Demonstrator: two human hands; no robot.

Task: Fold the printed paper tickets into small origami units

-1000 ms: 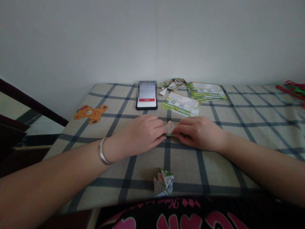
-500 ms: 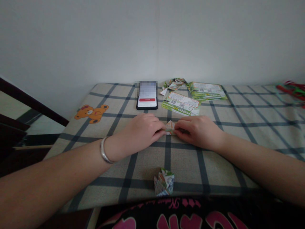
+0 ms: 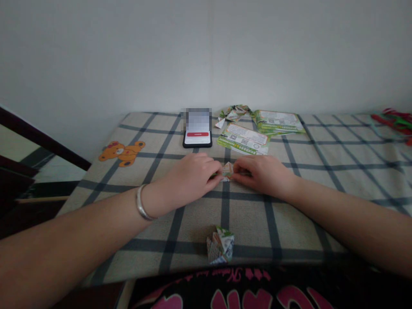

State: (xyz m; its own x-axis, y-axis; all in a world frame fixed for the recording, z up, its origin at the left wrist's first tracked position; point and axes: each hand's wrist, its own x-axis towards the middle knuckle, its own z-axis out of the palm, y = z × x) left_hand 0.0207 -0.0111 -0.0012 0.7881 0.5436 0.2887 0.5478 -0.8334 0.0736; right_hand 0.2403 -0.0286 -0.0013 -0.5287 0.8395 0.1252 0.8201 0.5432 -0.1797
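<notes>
Between my two hands is a small folded piece of printed paper (image 3: 227,171), its pointed top showing. My left hand (image 3: 197,175), with a silver bangle on the wrist, pinches the paper's left end. My right hand (image 3: 262,175) has its thumb and fingers closed on the right end. Both hands rest low over the checked cloth, and their fingers hide most of the paper. Nearer my body stands a folded paper piece (image 3: 220,245) with several pointed flaps.
A phone (image 3: 197,135) lies beyond my left hand. Behind my right hand are a printed sheet (image 3: 244,139), a stack of sheets (image 3: 279,122) and folded paper pieces (image 3: 236,113). A bear picture (image 3: 122,153) is at left; red-green items (image 3: 394,124) lie far right.
Both hands stay on the folded paper, with only a slight shift of the right fingers. The whole view has drifted a little to the left.
</notes>
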